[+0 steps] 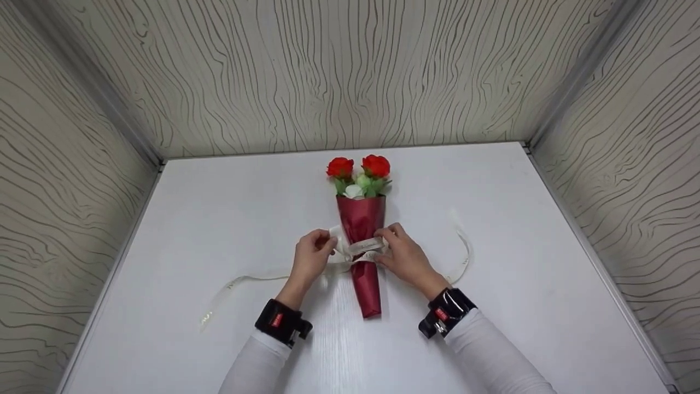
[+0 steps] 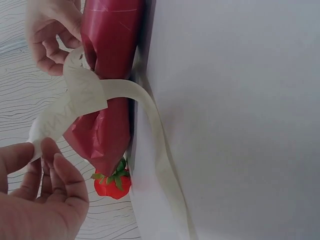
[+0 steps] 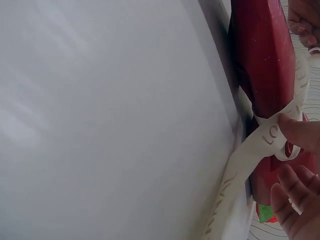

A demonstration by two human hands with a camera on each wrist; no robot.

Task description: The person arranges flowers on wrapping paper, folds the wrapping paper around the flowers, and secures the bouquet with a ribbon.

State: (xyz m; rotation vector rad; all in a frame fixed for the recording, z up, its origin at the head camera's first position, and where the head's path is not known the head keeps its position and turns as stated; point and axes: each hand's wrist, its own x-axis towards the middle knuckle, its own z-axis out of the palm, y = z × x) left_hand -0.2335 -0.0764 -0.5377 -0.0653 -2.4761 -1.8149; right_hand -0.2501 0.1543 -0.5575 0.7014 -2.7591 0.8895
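Observation:
A bouquet with red roses (image 1: pixel 376 166) and a white flower (image 1: pixel 354 191) lies on the table in a dark red wrapper (image 1: pixel 361 213). A cream printed ribbon (image 1: pixel 365 246) goes around the wrapper's narrowed middle. On the left side, my left hand (image 1: pixel 313 254) pinches one piece of the ribbon (image 2: pixel 57 117) between thumb and fingertips. From the right, my right hand (image 1: pixel 407 256) holds the ribbon close against the wrapper; its thumb lies on the lettered band (image 3: pixel 270 136) beside a small loop. Part of the crossing is hidden behind the fingers.
Loose ribbon tails trail over the white table (image 1: pixel 219 208), one tail (image 1: pixel 219 301) to the left and another tail (image 1: pixel 465 246) to the right. Wood-patterned panels (image 1: pixel 350 71) enclose the table at the back and both sides.

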